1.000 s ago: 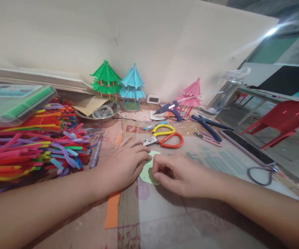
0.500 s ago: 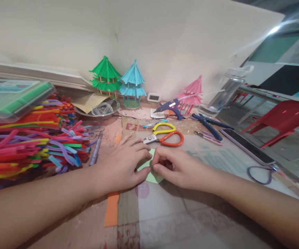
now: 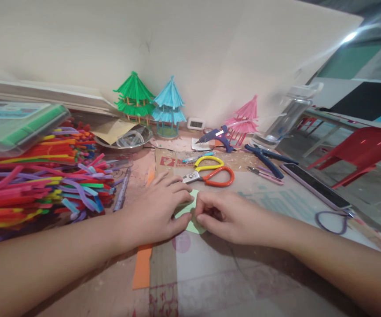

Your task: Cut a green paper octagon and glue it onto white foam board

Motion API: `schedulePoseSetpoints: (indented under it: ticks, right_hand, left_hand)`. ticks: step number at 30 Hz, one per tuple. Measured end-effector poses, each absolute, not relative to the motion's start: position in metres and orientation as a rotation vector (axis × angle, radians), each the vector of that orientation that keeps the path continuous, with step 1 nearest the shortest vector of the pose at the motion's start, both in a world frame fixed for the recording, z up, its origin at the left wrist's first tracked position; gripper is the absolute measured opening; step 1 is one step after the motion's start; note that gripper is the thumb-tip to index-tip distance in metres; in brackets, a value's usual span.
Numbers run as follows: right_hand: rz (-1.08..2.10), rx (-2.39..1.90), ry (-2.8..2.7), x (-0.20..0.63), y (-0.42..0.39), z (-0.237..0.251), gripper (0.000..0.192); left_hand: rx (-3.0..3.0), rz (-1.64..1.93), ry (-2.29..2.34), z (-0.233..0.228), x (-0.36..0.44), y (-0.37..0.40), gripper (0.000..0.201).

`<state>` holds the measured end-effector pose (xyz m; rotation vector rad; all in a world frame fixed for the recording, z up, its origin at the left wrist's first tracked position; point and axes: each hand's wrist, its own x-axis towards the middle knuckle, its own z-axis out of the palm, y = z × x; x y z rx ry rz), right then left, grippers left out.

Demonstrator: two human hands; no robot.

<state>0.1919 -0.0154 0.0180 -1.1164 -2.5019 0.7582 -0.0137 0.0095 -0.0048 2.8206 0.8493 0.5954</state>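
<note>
Since half a second ago the right hand (image 3: 230, 218) has slid slightly lower on the pale green paper piece (image 3: 190, 215), and little else has shifted. In the head view, the left hand (image 3: 159, 207) lies flat over the paper's left part with fingers spread and thumb pressed to its lower edge, while the right hand pinches the paper's right edge between curled fingers and thumb. Most of the paper is hidden beneath both hands, so its outline is hard to make out; it lies on the tabletop (image 3: 210, 273) just in front of the orange and yellow scissors (image 3: 210, 175). An orange paper strip (image 3: 142, 268) runs partly under the left wrist. The heap of coloured pipe cleaners (image 3: 42, 180) is cut off at the left edge, with a blurred plastic case (image 3: 15, 127) on top. The surface is worn printed cardboard littered with scraps. Against the cream wall stand green (image 3: 134, 97), blue (image 3: 169, 105) and pink (image 3: 245, 119) pagoda models, with a glue gun (image 3: 215, 137) near the pink one. A red chair (image 3: 358, 152) stands to the right.
</note>
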Motion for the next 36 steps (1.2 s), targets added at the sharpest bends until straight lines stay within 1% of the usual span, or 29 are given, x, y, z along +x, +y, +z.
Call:
schedulePoseSetpoints:
  ticks: [4,8,13,15,19,23,26,29,30,32,36]
  right_hand:
    - [0.646,-1.112,-2.495,0.191,-0.016,0.019,0.009]
    - [0.686,-1.103,-2.558,0.191,-0.018,0.021,0.012]
    - [0.577,-1.050,-2.523,0.189,-0.019,0.019,0.009]
    - [0.582,-1.047,-2.537,0.189,-0.018,0.020,0.009]
    - [0.712,-1.091,-2.559,0.192,-0.015,0.022,0.011]
    - [0.990,-1.091,-2.257,0.195,-0.007,0.013,0.007]
    - [1.163,-1.061,-1.959,0.194,-0.003,0.006,0.015]
    - [1.272,-1.052,-1.801,0.189,-0.004,0.004,0.027]
    - [1.290,-1.057,-1.786,0.187,-0.006,0.004,0.030]
    - [1.270,-1.059,-1.776,0.185,-0.008,0.003,0.035]
    - [1.213,-1.079,-1.791,0.181,-0.010,0.000,0.039]
  left_hand:
    - [2.834,0.590,0.849,-0.005,-0.013,0.009,0.012]
    - [2.818,0.593,0.858,-0.005,-0.013,0.009,0.014]
    - [2.825,0.588,0.853,-0.004,-0.013,0.010,0.015]
    - [2.822,0.584,0.861,-0.004,-0.013,0.010,0.016]
    - [2.809,0.576,0.859,-0.004,-0.014,0.010,0.017]
    - [2.793,0.562,0.874,-0.004,-0.015,0.009,0.021]
    - [2.764,0.548,0.921,-0.004,-0.014,0.006,0.028]
    - [2.768,0.537,0.945,-0.004,-0.013,0.003,0.032]
    - [2.769,0.516,0.959,-0.004,-0.014,0.001,0.033]
    - [2.741,0.458,1.005,-0.004,-0.015,-0.001,0.043]
    - [2.678,0.361,1.014,-0.002,-0.021,-0.007,0.057]
